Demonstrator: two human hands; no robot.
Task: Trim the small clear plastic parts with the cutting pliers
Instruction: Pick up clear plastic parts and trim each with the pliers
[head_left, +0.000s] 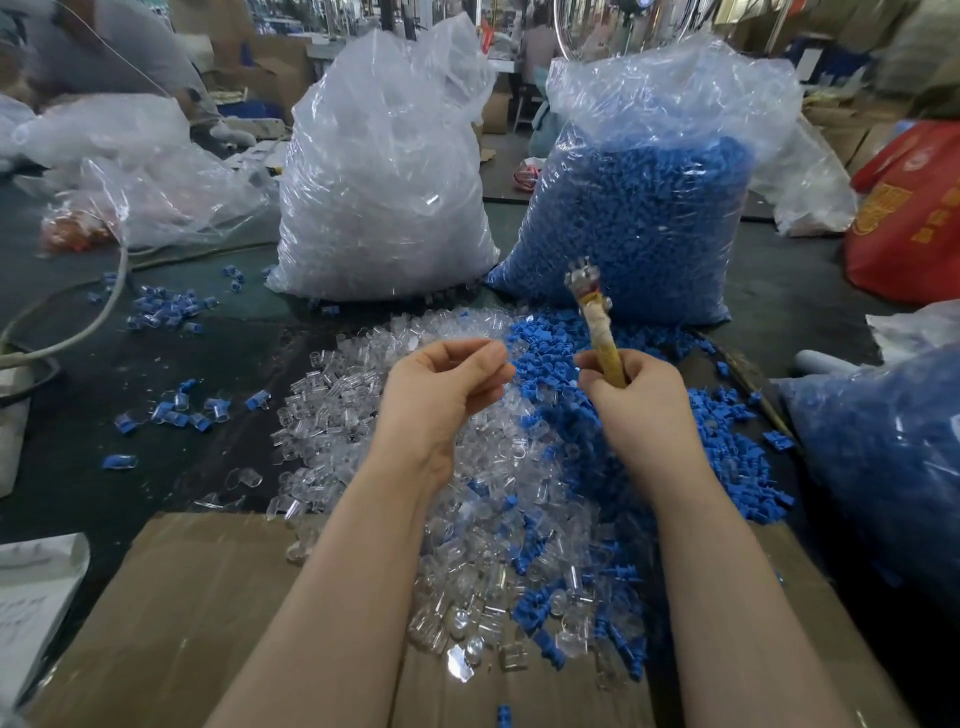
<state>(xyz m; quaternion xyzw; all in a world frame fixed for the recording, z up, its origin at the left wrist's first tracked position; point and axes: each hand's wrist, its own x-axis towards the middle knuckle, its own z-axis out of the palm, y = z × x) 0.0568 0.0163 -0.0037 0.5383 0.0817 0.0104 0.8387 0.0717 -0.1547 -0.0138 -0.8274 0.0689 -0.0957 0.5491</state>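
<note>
A heap of small clear plastic parts (363, 415) lies on the dark table, spilling onto a cardboard flap. My right hand (636, 400) grips the tape-wrapped handle of the cutting pliers (597, 322), which stand upright with the metal head at the top. A small clear piece seems to sit at that head. My left hand (447, 387) hovers over the heap just left of the tool, with fingers curled toward the thumb. Whether it pinches a clear part is not visible.
Blue plastic parts (571, 353) mix into the heap on the right. Behind stand a tall bag of clear parts (384, 176) and a bag of blue parts (639, 208). Another blue bag (883, 457) is at right, the cardboard (208, 613) in front, and a cable (78, 322) at left.
</note>
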